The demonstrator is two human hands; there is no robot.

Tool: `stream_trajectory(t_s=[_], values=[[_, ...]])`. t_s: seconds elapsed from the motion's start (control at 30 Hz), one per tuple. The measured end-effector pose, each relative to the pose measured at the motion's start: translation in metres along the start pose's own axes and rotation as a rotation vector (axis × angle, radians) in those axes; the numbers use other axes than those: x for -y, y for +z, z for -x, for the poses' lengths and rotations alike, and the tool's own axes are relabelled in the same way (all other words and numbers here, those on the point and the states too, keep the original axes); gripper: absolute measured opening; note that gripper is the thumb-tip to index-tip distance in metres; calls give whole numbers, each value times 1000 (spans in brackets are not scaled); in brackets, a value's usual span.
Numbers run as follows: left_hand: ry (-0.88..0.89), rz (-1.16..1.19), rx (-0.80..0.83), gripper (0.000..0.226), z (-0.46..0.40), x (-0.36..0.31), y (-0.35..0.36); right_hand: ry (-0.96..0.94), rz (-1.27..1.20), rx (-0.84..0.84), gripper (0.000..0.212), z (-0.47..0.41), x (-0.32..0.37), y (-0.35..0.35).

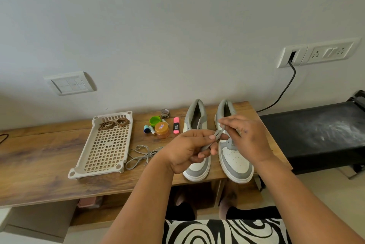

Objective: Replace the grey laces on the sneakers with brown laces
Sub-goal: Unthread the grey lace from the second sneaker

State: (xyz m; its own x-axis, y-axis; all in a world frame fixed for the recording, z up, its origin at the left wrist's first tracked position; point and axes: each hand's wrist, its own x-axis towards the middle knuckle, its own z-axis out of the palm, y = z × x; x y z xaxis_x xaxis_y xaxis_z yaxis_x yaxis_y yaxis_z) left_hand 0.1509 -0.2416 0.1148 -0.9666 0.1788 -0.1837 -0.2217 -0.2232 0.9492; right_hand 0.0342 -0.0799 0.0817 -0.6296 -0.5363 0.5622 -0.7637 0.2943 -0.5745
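Left hand [190, 150] and right hand [244, 135] both pinching grey lace [218, 134], seemingly drawn from right sneaker [232, 145] (brown laces [114, 124] waiting in tray [104, 148]).

A home room: a low wooden bench [49, 164] against a plain painted wall [158, 26] with a light switch plate [69, 83], a socket panel [316, 53], and household odds beside sneakers [217, 145].

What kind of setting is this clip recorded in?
Probably a room in a home: a low wooden bench against a plain wall, wall switches, a socket panel, and household odds and ends beside the sneakers.
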Motion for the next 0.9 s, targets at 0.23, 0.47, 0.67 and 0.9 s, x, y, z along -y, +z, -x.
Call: stream_trajectory(t_s=[0.23,0.47,0.67,0.9], values=[[180,295,-94,34,0,-3,-3,237,-58,328,11,5,14,13],[258,-65,-374,43,-5,1,0,386,-336,617,15,-1,32,8],[225,-910,-371,64,-10,11,-2,699,-710,471,19,-7,33,-13],[66,-1016,-134,37,-13,13,10,1075,-1276,213,18,-16,23,-31]])
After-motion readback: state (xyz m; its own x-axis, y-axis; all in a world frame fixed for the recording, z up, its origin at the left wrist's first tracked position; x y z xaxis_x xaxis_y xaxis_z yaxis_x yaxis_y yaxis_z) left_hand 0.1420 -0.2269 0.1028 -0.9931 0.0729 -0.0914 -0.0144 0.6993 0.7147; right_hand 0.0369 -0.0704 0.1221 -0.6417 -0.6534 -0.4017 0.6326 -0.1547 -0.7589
